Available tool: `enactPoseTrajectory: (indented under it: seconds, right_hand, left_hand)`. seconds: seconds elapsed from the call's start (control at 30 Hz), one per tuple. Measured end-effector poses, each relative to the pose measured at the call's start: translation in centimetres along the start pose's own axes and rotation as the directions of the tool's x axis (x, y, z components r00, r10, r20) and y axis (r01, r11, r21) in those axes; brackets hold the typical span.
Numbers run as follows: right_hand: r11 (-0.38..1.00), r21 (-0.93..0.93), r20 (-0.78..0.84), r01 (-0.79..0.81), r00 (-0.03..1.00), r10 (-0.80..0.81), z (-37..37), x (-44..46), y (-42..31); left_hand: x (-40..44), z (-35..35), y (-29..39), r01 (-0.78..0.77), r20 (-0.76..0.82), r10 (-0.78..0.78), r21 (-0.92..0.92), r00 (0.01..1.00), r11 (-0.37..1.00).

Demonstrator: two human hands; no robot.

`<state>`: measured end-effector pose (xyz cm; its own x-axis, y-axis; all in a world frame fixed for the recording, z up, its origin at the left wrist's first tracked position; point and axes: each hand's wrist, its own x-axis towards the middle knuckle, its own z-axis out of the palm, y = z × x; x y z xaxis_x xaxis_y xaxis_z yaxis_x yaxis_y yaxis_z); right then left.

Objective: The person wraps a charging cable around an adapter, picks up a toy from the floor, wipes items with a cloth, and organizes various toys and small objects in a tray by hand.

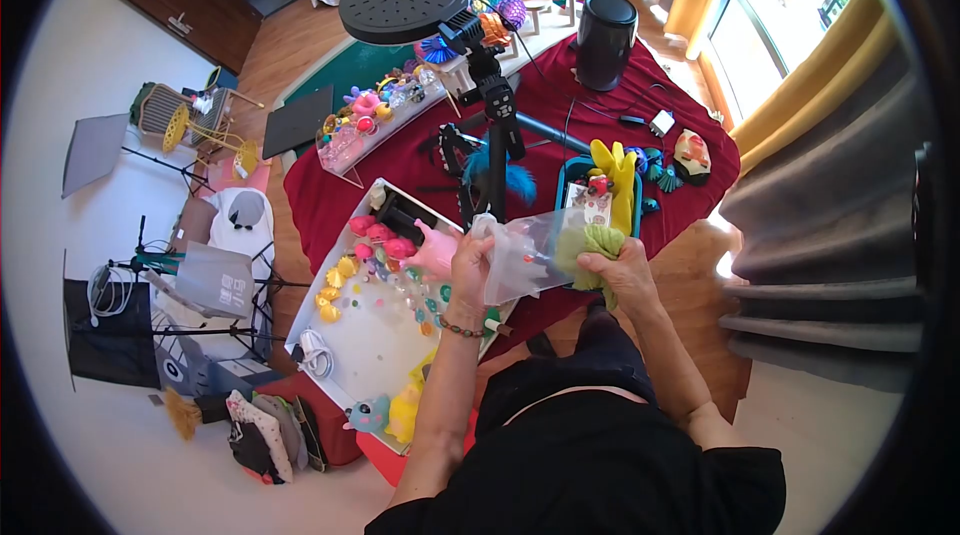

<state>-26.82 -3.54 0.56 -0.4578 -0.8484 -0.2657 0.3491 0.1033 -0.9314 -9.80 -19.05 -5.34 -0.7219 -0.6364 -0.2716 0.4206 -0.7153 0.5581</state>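
A clear plastic bag (525, 257) stretches between my two hands. My left hand (472, 265), with a beaded bracelet at the wrist, is closed on the bag's left end. My right hand (622, 273) grips a crumpled green cloth (590, 247), which lies against the bag's right end. Behind them a teal basket (563, 180) holds a yellow item (617, 175) and small figures. To the left, a white tray (345, 330) carries a pink toy (435, 251) beside my left hand, plus yellow and pink pieces.
A black stand (495, 175) with a round top (403, 1) rises just beyond my hands. A black bin (605, 40) is on the red cloth (545, 85). Farther left, a clear box (385, 125) holds toys. Grey curtains (810, 265) hang at the right.
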Motion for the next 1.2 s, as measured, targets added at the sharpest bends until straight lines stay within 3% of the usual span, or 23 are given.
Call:
enactPoseTrajectory:
  seconds: [0.13, 0.2, 0.27, 0.33, 0.4, 0.47, 0.53, 0.63, 0.7, 0.73, 0.8, 0.9, 0.97, 1.03, 1.07, 1.1, 1.13, 1.17, 1.2]
  right_hand:
    - [0.999, -0.022, -0.079, 0.043, 0.996, -0.045, -0.1, 0.1, 0.6]
    - [0.928, -0.335, -0.126, 0.162, 0.969, -0.214, -0.1, 0.1, 0.6]
    - [0.731, -0.607, -0.098, 0.312, 0.883, -0.458, 0.2, 0.1, 0.5]
    - [0.402, -0.797, 0.035, 0.451, 0.699, -0.715, 1.0, 0.2, 0.3]
    - [0.268, -0.849, 0.153, 0.455, 0.698, -0.699, 1.4, -0.3, 0.4]
    - [0.185, -0.855, 0.255, 0.484, 0.705, -0.662, 2.3, -0.9, 1.0]
    - [0.162, -0.842, 0.324, 0.514, 0.723, -0.61, 2.9, -1.5, 1.8]
    - [0.347, -0.666, 0.399, 0.66, 0.709, -0.582, 3.2, -1.4, 0.0]
    - [0.432, -0.572, 0.352, 0.697, 0.684, -0.639, 3.3, -1.7, -1.1]
    - [0.542, -0.553, 0.279, 0.633, 0.754, -0.595, 3.0, -2.0, -1.3]
    - [0.734, -0.492, 0.143, 0.468, 0.875, -0.462, 2.3, -2.4, -1.4]
    - [0.774, -0.474, 0.06, 0.419, 0.893, -0.446, 1.0, -2.2, -1.3]
    - [0.799, -0.462, 0.02, 0.385, 0.905, -0.425, 0.3, -2.0, -1.1]
    - [0.821, -0.43, -0.038, 0.376, 0.901, -0.433, -0.3, -1.5, -0.8]
    - [0.804, -0.457, -0.044, 0.38, 0.894, -0.447, -0.6, -1.5, -0.6]
    - [0.785, -0.494, -0.066, 0.373, 0.884, -0.462, -1.1, -1.3, -0.9]
    - [0.764, -0.537, -0.101, 0.358, 0.872, -0.479, -1.8, -1.3, -1.3]
    - [0.757, -0.561, -0.145, 0.335, 0.86, -0.489, -2.5, -1.4, -1.8]
    - [0.75, -0.584, -0.191, 0.311, 0.845, -0.499, -2.9, -1.5, -2.7]
  left_hand:
    - [-0.9, 2.1, 0.1, -0.039, -0.003, 0.04, 0.078, 0.999, 0.996]
    - [-1.1, 2.4, -0.3, -0.077, -0.027, 0.081, 0.111, 0.996, 0.991]
    - [-1.5, 3.3, -0.6, -0.054, -0.091, 0.06, 0.068, 0.994, 0.996]
    - [-2.1, 4.6, -1.6, -0.085, -0.113, 0.095, 0.085, 0.989, 0.993]
    - [-2.6, 6.2, -3.7, -0.19, -0.101, 0.208, 0.166, 0.973, 0.968]
    - [-3.2, 8.4, -4.5, -0.276, 0.027, 0.296, 0.449, 0.955, 0.85]
    - [-3.1, 8.4, -5.5, -0.144, -0.018, 0.152, 0.235, 0.988, 0.961]
    - [-2.5, 6.8, -4.7, -0.218, -0.084, 0.245, 0.247, 0.966, 0.944]
    - [-2.8, 7.3, -2.1, -0.293, -0.176, 0.297, 0.048, 0.939, 0.955]
    - [-2.9, 7.8, -0.6, -0.331, -0.219, 0.313, -0.051, 0.924, 0.942]
    - [-3.3, 7.2, 2.0, -0.403, -0.279, 0.382, -0.021, 0.881, 0.915]
    - [-4.6, 5.4, 5.0, -0.427, -0.28, 0.43, 0.076, 0.858, 0.901]
    - [-5.6, 4.1, 6.3, -0.569, -0.169, 0.69, 0.448, 0.704, 0.69]
    - [-5.8, 2.9, 7.4, -0.73, -0.21, 0.747, 0.166, 0.631, 0.663]
    - [-5.7, 1.3, 8.2, -0.766, -0.2, 0.788, 0.19, 0.582, 0.614]
    - [-6.0, -1.0, 9.6, -0.79, -0.143, 0.84, 0.286, 0.524, 0.542]
    - [-6.0, -3.5, 10.9, -0.731, -0.032, 0.904, 0.576, 0.427, 0.366]
    - [-6.7, -6.3, 12.9, -0.28, 0.292, 0.926, 0.934, 0.241, -0.222]
    - [-7.6, -8.7, 15.7, 0.224, 0.621, 0.775, 0.744, 0.115, -0.629]
